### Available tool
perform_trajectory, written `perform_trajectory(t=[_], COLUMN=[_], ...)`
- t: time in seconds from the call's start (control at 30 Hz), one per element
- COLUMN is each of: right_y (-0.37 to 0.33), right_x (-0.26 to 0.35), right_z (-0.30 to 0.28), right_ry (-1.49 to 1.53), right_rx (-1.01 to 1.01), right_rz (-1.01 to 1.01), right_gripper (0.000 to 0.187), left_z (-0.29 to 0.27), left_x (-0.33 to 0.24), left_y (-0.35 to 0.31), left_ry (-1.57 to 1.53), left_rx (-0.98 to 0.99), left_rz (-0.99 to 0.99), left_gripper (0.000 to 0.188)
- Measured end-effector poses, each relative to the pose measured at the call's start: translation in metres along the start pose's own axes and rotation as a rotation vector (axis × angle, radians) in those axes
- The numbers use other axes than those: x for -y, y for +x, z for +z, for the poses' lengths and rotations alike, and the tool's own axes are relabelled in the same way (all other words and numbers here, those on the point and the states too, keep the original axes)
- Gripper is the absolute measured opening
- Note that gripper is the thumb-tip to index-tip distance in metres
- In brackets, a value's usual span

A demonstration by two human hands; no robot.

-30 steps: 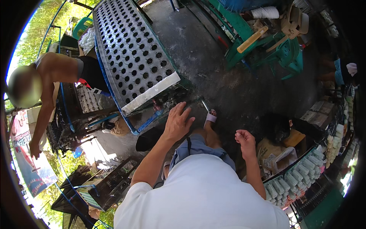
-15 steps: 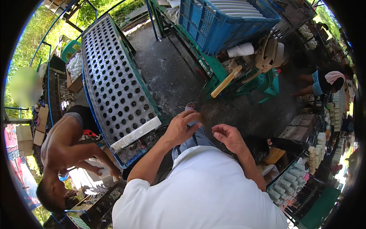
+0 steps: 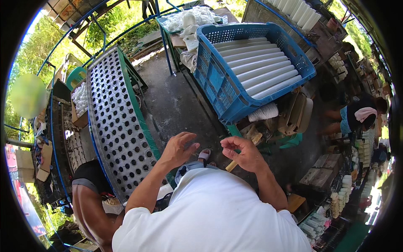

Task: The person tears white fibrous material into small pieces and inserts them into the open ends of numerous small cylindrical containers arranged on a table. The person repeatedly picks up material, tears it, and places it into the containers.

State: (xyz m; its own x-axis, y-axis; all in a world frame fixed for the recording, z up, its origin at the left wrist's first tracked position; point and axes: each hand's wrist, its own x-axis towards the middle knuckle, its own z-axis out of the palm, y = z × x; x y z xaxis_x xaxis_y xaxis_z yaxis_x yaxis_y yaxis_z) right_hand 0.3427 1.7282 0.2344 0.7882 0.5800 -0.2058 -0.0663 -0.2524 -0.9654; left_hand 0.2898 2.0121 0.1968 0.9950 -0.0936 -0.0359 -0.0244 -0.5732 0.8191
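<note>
My left hand [image 3: 179, 150] hangs in the air in front of my white shirt [image 3: 212, 210], fingers curved and thumb apart, holding nothing. Level with it, my right hand [image 3: 245, 154] has loosely bent fingers, the thumb apart, and nothing in its grasp. A pale wooden handle [image 3: 231, 166] shows partly behind the right hand; I see no contact. Beyond the hands stands a blue perforated plastic crate [image 3: 228, 94], holding several long white candle-like rods [image 3: 264, 67] in a row. Left of my left hand runs a long metal plate with rows of round holes [image 3: 119, 117] on a green frame.
A bent-over person [image 3: 90, 206] is close on my left, beside the plate. Another person [image 3: 357, 113] works at far right. A roll of white string [image 3: 263, 112] lies below the crate. White pieces cover a far table [image 3: 189, 19]. Wooden boxes [image 3: 321, 170] stand at right.
Both hands have moved slightly apart and stay unfilled. My view has shifted, bringing the crate's contents into fuller sight. The person on the left now appears lower and closer.
</note>
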Motion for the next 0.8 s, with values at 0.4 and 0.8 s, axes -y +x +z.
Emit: perform_trajectory(t=[0.4, 0.8], right_y=[0.011, 0.066], right_x=[0.073, 0.125], right_z=[-0.066, -0.080], right_ry=[0.053, -0.024], right_rx=[-0.082, 0.214], right_rz=[-0.212, -0.247], right_gripper=[0.036, 0.043], left_z=[-0.032, -0.027], left_x=[0.099, 0.193], left_y=[0.050, -0.052], left_ry=[0.392, -0.516], left_rx=[0.386, 0.896], left_rz=[-0.198, -0.753], left_gripper=[0.047, 0.043])
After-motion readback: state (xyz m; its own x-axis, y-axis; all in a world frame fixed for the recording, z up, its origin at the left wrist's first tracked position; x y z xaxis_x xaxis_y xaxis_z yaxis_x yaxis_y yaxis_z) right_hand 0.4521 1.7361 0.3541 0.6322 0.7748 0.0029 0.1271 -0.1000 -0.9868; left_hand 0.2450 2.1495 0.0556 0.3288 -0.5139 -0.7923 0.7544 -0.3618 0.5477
